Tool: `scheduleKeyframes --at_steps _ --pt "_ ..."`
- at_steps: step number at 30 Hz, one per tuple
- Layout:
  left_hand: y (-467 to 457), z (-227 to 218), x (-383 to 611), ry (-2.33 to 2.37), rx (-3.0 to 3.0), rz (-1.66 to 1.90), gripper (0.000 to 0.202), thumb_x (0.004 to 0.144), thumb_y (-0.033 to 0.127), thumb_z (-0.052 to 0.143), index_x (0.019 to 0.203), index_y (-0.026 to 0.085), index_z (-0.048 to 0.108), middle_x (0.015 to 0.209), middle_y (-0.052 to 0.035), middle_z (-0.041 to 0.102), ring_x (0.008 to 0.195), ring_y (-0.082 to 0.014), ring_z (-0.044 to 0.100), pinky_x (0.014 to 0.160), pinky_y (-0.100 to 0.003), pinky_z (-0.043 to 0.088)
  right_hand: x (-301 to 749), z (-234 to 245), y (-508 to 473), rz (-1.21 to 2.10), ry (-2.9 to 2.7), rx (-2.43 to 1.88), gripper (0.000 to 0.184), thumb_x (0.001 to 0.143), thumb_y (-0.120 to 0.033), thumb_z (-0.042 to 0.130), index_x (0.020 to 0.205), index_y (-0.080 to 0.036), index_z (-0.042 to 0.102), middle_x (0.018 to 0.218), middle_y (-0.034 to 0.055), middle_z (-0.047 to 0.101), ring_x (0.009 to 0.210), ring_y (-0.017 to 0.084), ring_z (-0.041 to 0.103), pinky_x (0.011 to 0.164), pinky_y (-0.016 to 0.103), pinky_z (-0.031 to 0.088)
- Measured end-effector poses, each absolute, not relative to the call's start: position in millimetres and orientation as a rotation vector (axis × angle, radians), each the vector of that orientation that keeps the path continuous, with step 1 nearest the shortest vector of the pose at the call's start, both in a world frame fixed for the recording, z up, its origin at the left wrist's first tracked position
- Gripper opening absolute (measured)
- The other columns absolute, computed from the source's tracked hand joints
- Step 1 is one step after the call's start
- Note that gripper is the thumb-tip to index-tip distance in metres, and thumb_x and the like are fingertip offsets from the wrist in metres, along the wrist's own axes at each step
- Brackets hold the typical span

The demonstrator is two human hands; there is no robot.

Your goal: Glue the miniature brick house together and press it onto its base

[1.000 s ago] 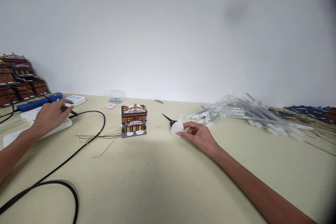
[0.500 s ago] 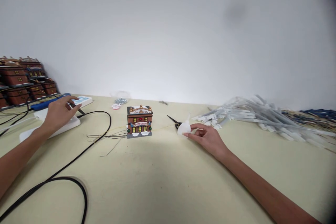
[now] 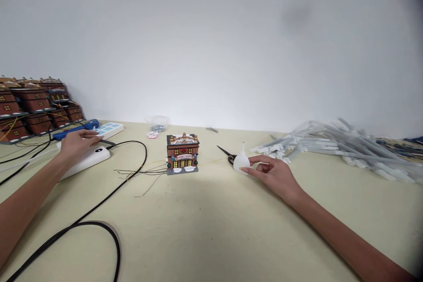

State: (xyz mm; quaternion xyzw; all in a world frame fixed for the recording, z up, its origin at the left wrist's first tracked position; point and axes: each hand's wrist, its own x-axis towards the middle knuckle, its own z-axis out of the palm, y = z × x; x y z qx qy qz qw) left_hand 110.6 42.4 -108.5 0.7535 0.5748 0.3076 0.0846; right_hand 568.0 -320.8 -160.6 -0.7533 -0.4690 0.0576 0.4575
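White bottle (image 3: 241, 164) now standing straighter on counter (image 3: 198, 233) by scissors (image 3: 226, 152), so nozzle (image 3: 243, 146) pointing up; I'm pinching it, right hand (image 3: 276, 176); left hand (image 3: 75, 144) reaching well apart over white box (image 3: 94, 161), grip unclear.

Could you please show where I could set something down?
Widest free patch: the near tabletop, between the looped black cable and the right hand, in front of the theatre model. Crowded: far left, around the left hand and blue tool; right, the tube heap.

The head camera looks forward and down over the table (image 3: 185, 229).
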Motion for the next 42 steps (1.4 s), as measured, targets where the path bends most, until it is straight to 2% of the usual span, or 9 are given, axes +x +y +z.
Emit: scheduleKeyframes --at_steps 6,11,18,22,29,37,42 --pt "27.2 -98.5 118.2 1.693 2.246 0.741 0.028 0.097 0.037 0.072 0.112 0.013 0.069 0.113 -0.0072 0.072 0.107 -0.0262 0.07 0.096 -0.047 0.058 565.3 -159.8 -321.0 0.174 -1.156 -1.871 0.046 0.078 -0.058 0.081 0.098 -0.018 0.071 0.056 -0.0099 0.047 0.05 0.01 0.042 0.053 0.025 0.035" --pt "24.1 -98.8 126.0 1.605 2.327 0.627 0.024 0.097 0.033 0.071 0.111 0.013 0.07 0.114 -0.0069 0.072 0.108 -0.0263 0.07 0.096 -0.047 0.058 565.3 -159.2 -320.6 0.18 -1.143 -1.89 0.048 0.076 -0.059 0.08 0.099 -0.018 0.072 0.055 -0.0087 0.048 0.051 0.011 0.043 0.054 0.026 0.034" --pt "27.3 -99.0 126.9 1.751 2.407 0.605 0.032 0.096 0.043 0.072 0.113 0.016 0.07 0.111 -0.0067 0.072 0.105 -0.026 0.07 0.094 -0.045 0.058 570.4 -158.1 -315.5 0.15 -1.078 -1.915 0.055 0.059 -0.068 0.083 0.086 -0.021 0.077 0.05 -0.0026 0.053 0.052 0.016 0.045 0.052 0.03 0.034" --pt "27.4 -100.7 127.7 1.824 2.431 0.637 0.031 0.097 0.043 0.07 0.111 0.016 0.069 0.115 -0.008 0.071 0.107 -0.0258 0.069 0.096 -0.046 0.057 573.4 -160.6 -315.5 0.144 -1.094 -1.927 0.056 0.061 -0.072 0.082 0.086 -0.022 0.076 0.051 -0.002 0.054 0.052 0.017 0.047 0.052 0.031 0.036" --pt "27.9 -104.0 130.8 1.742 2.446 0.504 0.028 0.097 0.044 0.07 0.099 0.017 0.073 0.104 -0.0045 0.074 0.104 -0.0262 0.071 0.094 -0.042 0.058 578.8 -161.6 -315.9 0.152 -1.121 -1.959 0.055 0.062 -0.071 0.082 0.089 -0.024 0.077 0.054 -0.0009 0.058 0.055 0.019 0.052 0.053 0.031 0.039" --pt "36.1 -107.4 130.2 1.563 2.514 0.432 0.032 0.096 0.047 0.069 0.106 0.018 0.073 0.11 -0.0057 0.075 0.108 -0.027 0.07 0.099 -0.045 0.055 572.5 -160.7 -318.1 0.146 -1.105 -1.969 0.052 0.069 -0.068 0.079 0.093 -0.023 0.076 0.056 -0.0013 0.057 0.057 0.019 0.049 0.056 0.032 0.038" --pt "43.4 -110.3 127.8 1.501 2.493 0.416 0.03 0.096 0.044 0.071 0.107 0.016 0.072 0.111 -0.0069 0.074 0.109 -0.0267 0.069 0.099 -0.047 0.055 578.0 -162.6 -316.6 0.161 -1.123 -1.979 0.057 0.064 -0.072 0.08 0.092 -0.023 0.077 0.055 -0.0007 0.058 0.056 0.019 0.05 0.054 0.031 0.037"
